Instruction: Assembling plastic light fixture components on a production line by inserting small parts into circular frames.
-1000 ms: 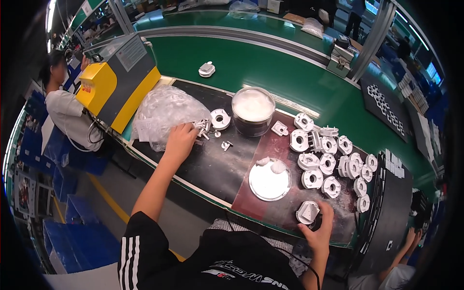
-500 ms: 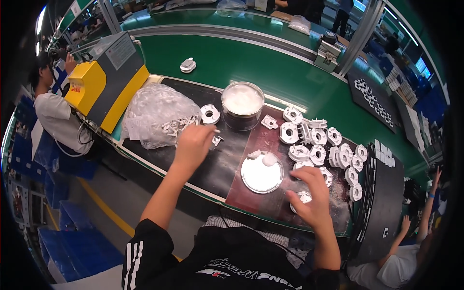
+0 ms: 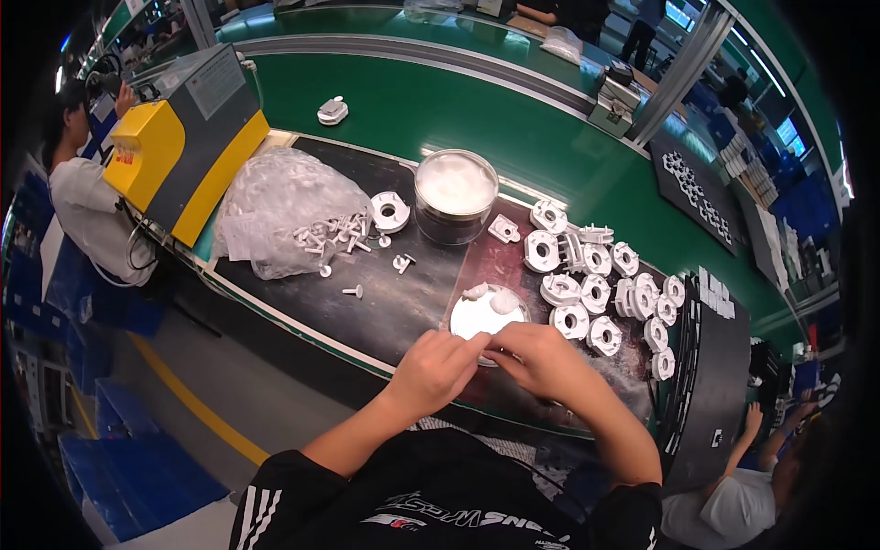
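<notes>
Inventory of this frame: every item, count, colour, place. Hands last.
Round white plastic parts: about fifteen, white, clustered on the mat right of centre.
Single white part: one, beside the tin.
Round tin: one, metal with white contents, centre back of mat.
Shallow dish: one, white, just beyond the hands.
Clear plastic bag: one, left of the mat, small white pins spilling out.
Loose pin: one, white, on the mat.
Yellow and grey machine: one, far left.
Green conveyor: behind the mat, carrying one white part.
Black tray: one, right edge.
Left hand: at the dish's near rim, fingertips meeting the right hand.
Right hand: beside it; any held item is hidden.
</notes>
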The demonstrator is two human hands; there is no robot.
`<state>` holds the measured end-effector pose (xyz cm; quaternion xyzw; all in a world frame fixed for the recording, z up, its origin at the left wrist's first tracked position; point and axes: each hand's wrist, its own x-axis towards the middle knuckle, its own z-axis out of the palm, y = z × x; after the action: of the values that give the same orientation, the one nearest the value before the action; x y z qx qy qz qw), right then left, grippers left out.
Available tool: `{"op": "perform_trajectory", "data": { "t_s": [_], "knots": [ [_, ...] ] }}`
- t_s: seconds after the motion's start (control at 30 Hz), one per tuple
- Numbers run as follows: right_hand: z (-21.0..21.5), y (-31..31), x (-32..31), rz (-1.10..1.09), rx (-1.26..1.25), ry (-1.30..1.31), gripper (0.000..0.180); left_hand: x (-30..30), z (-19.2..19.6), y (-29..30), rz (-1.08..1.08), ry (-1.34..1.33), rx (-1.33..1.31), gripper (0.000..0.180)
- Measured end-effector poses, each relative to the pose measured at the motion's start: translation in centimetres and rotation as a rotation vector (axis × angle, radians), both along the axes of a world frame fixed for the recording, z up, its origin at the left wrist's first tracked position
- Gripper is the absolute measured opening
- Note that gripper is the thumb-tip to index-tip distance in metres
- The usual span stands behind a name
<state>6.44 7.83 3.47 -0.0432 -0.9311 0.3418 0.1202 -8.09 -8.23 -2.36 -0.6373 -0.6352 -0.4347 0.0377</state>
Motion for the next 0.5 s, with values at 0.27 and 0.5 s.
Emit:
{"op": "perform_trajectory", "data": {
  "t_s": [0.27,0.5],
  "knots": [
    [-2.3,6.0,-1.3,-0.167,0.213,-0.021,0.009,-2.1,-4.3,-0.7,0.324,-0.391,0.025,0.03],
    [-3.9,6.7,-3.6,-0.051,0.362,0.048,0.012,-2.8,-4.6,-0.7,0.329,-0.493,0.008,0.026]
  ]
}}
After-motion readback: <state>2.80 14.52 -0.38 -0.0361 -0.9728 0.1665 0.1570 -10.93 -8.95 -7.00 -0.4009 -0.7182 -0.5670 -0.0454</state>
